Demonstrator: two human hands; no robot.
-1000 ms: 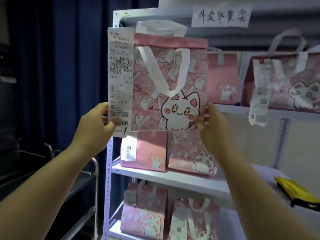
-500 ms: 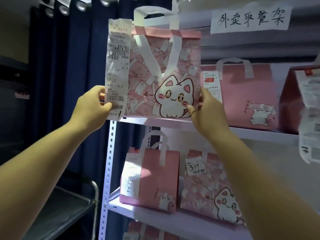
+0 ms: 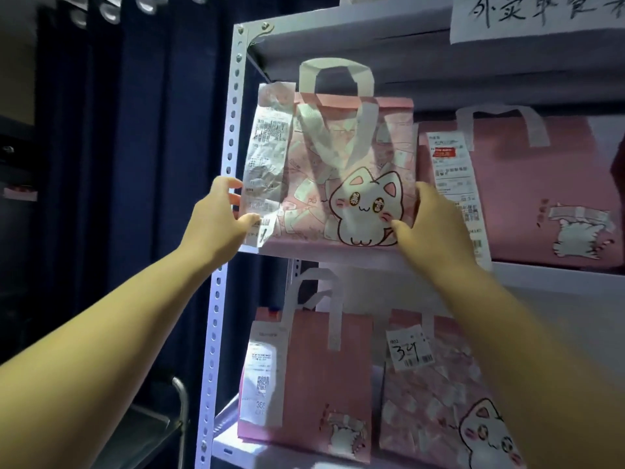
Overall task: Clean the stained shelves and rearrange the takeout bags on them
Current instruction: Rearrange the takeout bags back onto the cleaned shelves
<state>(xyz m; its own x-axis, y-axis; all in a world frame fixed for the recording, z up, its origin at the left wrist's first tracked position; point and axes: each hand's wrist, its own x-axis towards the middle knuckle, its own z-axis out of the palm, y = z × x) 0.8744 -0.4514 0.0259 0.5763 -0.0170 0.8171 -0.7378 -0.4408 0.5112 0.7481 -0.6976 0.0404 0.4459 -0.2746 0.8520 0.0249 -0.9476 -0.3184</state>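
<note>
A pink takeout bag with a white cartoon cat (image 3: 351, 177) and a long crumpled receipt (image 3: 267, 157) stands at the left end of the upper shelf (image 3: 541, 270), its bottom at the shelf's front edge. My left hand (image 3: 216, 218) grips its lower left corner over the receipt. My right hand (image 3: 429, 221) grips its lower right edge. A plain pink bag with a receipt (image 3: 527, 191) stands right beside it on the same shelf.
On the shelf below stand a plain pink bag (image 3: 304, 377) and a cat-patterned bag tagged 324 (image 3: 436, 394). The white perforated upright (image 3: 223, 231) borders the left. Dark blue curtains (image 3: 135, 164) hang left. A handwritten paper sign (image 3: 537, 15) is taped above.
Both hands have carried the cat bag from in front of the rack back into the upper shelf's left end, next to the plain pink bag. The view has moved closer to the shelf.
</note>
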